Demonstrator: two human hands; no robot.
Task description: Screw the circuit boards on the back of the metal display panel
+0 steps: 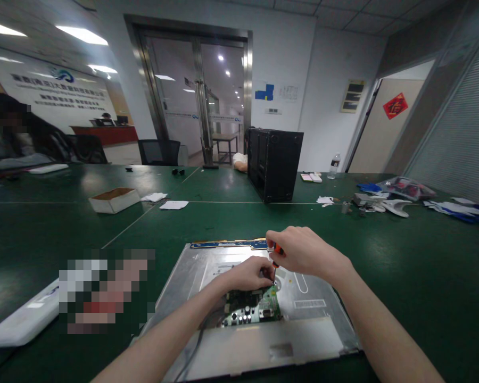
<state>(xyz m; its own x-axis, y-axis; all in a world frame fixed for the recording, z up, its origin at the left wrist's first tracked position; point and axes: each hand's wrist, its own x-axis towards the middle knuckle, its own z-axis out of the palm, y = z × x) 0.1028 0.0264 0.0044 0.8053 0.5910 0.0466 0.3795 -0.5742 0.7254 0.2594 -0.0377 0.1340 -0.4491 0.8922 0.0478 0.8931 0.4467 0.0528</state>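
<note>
**Screwdriver held upright over a circuit board on a metal panel**

The screwdriver (275,256), with an orange handle, stands nearly upright in the right hand (299,251), whose fingers are curled closed around the handle from above. Its thin shaft points down to the upper right corner of the green circuit board (252,307). The left hand (249,273) rests on the board's upper edge, fingers bent and pinched close around the tip of the shaft; whether it grips the shaft or only steadies it cannot be told.

The circuit board sits near the middle of a flat grey metal panel (311,319), which lies on the green table (403,266) directly in front of the person. A dark cable (195,343) runs from the board's left side toward the near edge of the panel.

Farther back on the table stands a black computer case (273,162), with a small open cardboard box (114,199) well to its left and scattered white and blue items (395,205) to the right. A white device (24,322) lies at the near left. Another person (8,133) sits at the far left end.
</note>
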